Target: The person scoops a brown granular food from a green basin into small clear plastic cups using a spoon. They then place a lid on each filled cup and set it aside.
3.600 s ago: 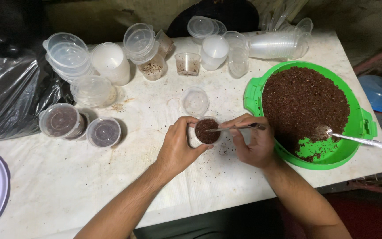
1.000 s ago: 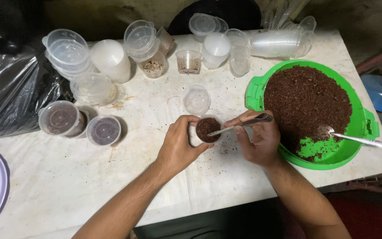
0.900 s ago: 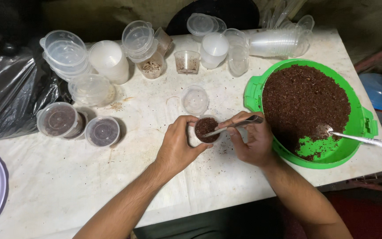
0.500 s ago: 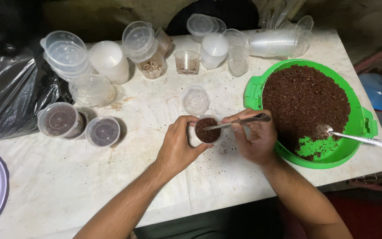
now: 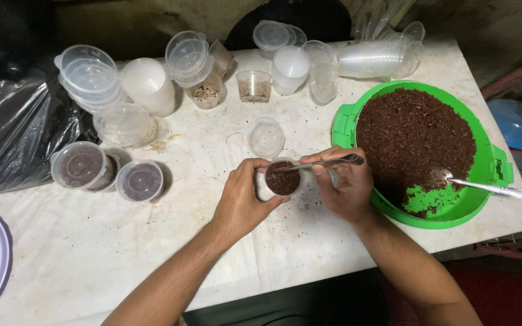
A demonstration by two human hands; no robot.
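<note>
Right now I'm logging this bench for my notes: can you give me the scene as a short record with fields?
Left hand: left hand grips small cup of brown granules
Right hand: right hand holds metal tool over that cup
Bulk supply: green basin of brown granules, spoon resting inside
Closed tubs: two lidded tubs at left
Empties: clear cups and lids along far edge

Single head view, looking steeply down, close over table (image 5: 92, 241)

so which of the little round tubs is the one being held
The small tub full of dark brown crumbs, gripped by the left hand beside the green bowl. The two lidded tubs sit untouched further left; the empty cup stands behind it.
</note>
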